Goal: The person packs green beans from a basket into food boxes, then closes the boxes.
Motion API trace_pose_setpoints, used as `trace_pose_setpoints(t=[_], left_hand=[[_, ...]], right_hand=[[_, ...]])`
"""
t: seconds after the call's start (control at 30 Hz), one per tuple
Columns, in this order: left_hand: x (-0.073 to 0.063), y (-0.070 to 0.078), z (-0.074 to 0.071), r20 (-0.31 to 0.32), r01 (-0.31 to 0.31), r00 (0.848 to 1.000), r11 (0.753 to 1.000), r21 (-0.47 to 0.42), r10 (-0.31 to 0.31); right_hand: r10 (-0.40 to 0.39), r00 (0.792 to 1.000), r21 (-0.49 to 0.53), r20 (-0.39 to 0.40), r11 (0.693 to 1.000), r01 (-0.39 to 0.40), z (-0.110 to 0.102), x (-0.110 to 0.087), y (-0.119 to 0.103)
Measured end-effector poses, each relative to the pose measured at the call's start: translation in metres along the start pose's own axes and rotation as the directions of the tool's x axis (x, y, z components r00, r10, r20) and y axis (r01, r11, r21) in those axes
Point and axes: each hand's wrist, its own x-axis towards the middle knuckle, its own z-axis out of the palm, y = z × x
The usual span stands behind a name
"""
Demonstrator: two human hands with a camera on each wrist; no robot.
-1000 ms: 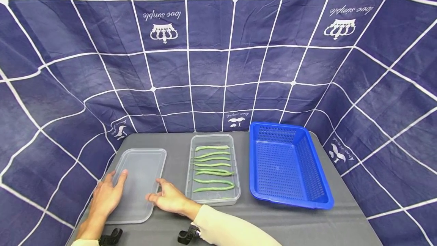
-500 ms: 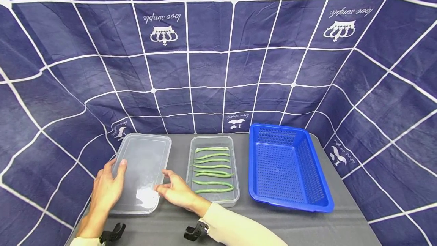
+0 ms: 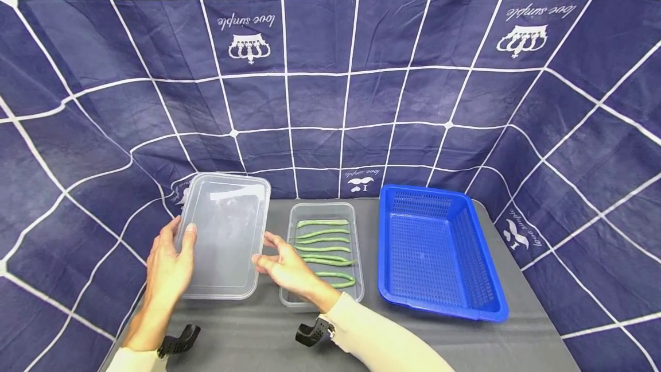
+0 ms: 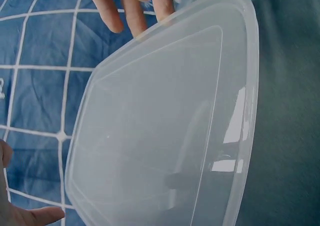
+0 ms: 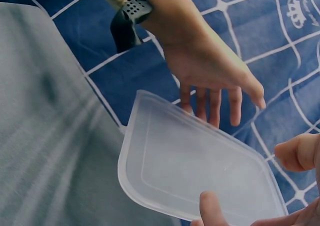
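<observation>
A translucent plastic lid [image 3: 224, 240] with rounded corners is held up off the grey table, its far edge tilted higher. My left hand [image 3: 169, 266] grips the lid's left edge, thumb on the upper face. On the opposite edge my right hand [image 3: 291, 268] pinches it between thumb and fingers. Just right of the lid stands a clear plastic container [image 3: 322, 211] with several green beans [image 3: 322, 240] laid crosswise inside; my right hand covers its lower left part. The right wrist view shows the lid [image 5: 195, 161] between both hands, the left hand [image 5: 207, 61] on the far side.
A blue perforated plastic basket [image 3: 384, 245] stands right of the container. The grey table [image 3: 248, 337] runs back to a navy curtain [image 3: 315, 102] with white grid lines, which also encloses both sides.
Both hands have lifted the lid from low over the table and moved it up, away and slightly right. Its far edge has risen against the curtain. Container and basket stay put.
</observation>
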Motion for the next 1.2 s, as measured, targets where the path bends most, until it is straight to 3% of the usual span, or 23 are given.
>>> trace_pose_setpoints(t=[0.37,0.73,1.0,1.2], left_hand=[[-0.009,0.033,0.002,-0.089,-0.093,0.993,0.990,-0.109,0.083],[-0.009,0.060,0.019,-0.132,-0.172,0.980,0.968,-0.185,0.149],[-0.010,0.081,0.035,-0.160,-0.255,0.963,0.927,-0.275,0.217],[-0.011,0.094,0.045,-0.182,-0.313,0.947,0.891,-0.328,0.266]], right_hand=[[-0.076,0.995,0.016,-0.060,0.997,0.077,-0.027,-0.003,-0.019],[-0.166,0.979,-0.059,-0.121,0.985,0.160,-0.059,-0.009,-0.040],[-0.224,0.956,-0.114,-0.191,0.972,0.205,-0.079,-0.013,-0.054],[-0.275,0.927,-0.136,-0.256,0.960,0.247,-0.093,-0.017,-0.063]])
